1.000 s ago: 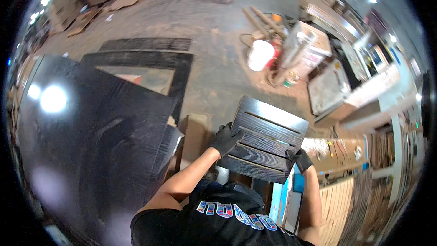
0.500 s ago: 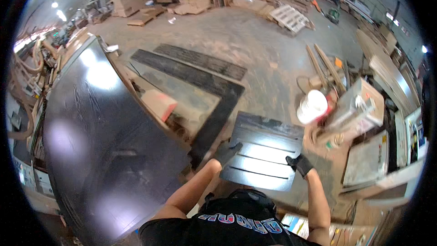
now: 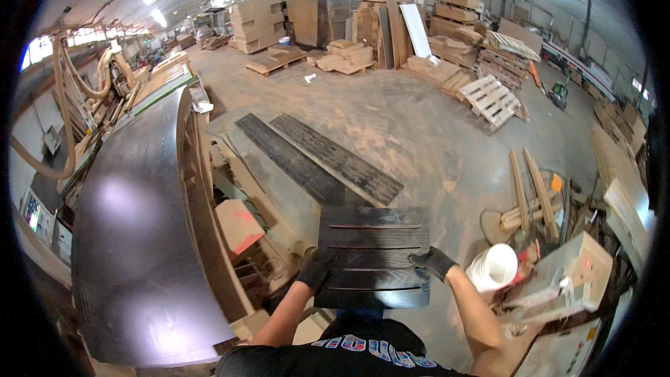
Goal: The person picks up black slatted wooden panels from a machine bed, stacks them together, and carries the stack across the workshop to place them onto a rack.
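In front of my body I hold a dark wood-grain panel (image 3: pixel 373 258) with several long slots cut across it. My left hand (image 3: pixel 317 269), in a black glove, grips its left edge. On the opposite edge my right hand (image 3: pixel 436 263), also gloved, has its thumb over the face; the fingers behind the panel are hidden. Beyond the panel, two long dark boards (image 3: pixel 335 150) lie side by side toward the floor. A large dark panel (image 3: pixel 132 237) with a glossy surface extends along my left.
Left of the held panel is a cardboard piece with a red patch (image 3: pixel 239 227). At right stand a white bucket (image 3: pixel 494 267) and a pale box-shaped cabinet (image 3: pixel 569 276). Wooden strips (image 3: pixel 534 192) lean behind them. Farther off are a slatted pallet (image 3: pixel 490 100) and stacked boards (image 3: pixel 258 22).
The slotted panel, held in both hands, has swung left in view and now overlaps the near ends of the long boards. My view has tilted up, showing more of the far workshop.
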A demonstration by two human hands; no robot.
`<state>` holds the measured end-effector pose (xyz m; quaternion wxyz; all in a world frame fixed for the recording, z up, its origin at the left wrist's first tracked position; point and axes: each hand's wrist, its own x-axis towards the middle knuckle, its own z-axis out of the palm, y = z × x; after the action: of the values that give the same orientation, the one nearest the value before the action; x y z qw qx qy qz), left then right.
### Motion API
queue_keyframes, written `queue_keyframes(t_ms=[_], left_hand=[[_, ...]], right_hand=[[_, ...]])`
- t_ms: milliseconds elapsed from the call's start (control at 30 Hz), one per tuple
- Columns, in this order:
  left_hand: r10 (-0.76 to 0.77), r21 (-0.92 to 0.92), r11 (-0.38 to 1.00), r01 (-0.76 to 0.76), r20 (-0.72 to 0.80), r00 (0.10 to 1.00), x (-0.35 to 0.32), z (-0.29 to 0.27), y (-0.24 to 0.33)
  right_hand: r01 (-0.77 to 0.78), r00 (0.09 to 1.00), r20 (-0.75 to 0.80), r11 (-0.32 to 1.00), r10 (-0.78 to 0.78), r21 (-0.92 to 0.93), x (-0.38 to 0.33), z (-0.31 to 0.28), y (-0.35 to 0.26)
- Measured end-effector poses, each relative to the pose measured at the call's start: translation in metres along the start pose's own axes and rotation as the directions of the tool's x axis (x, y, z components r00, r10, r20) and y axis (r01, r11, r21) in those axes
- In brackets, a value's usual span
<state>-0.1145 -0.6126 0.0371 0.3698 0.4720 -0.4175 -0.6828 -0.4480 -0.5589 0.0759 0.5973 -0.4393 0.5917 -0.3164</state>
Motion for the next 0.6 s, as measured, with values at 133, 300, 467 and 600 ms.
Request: queue_keyframes(t_ms=[133,300,467,600], left_hand=[[-0.14,0.026,0.989,0.144,-0.126,0.982,0.076,-0.002,-0.006],[0.148,0.231,0.965,-0.125,-0.087,0.985,0.16,0.029,0.005],[0.148,0.18,0.975,-0.127,-0.108,0.983,0.226,0.081,0.063],[0.099,0.075,0.993,-0.087,-0.181,0.979,0.294,0.104,0.077]], right_hand=[[0.012,0.997,0.073,0.997,-0.006,-0.074,0.061,-0.038,-0.026],[-0.083,0.992,0.072,0.977,0.099,-0.195,0.149,-0.113,-0.025],[-0.119,0.973,0.182,0.984,0.141,-0.131,0.201,-0.182,-0.081],[0.0,0.989,0.15,0.998,-0.009,0.06,0.25,-0.228,-0.109]])
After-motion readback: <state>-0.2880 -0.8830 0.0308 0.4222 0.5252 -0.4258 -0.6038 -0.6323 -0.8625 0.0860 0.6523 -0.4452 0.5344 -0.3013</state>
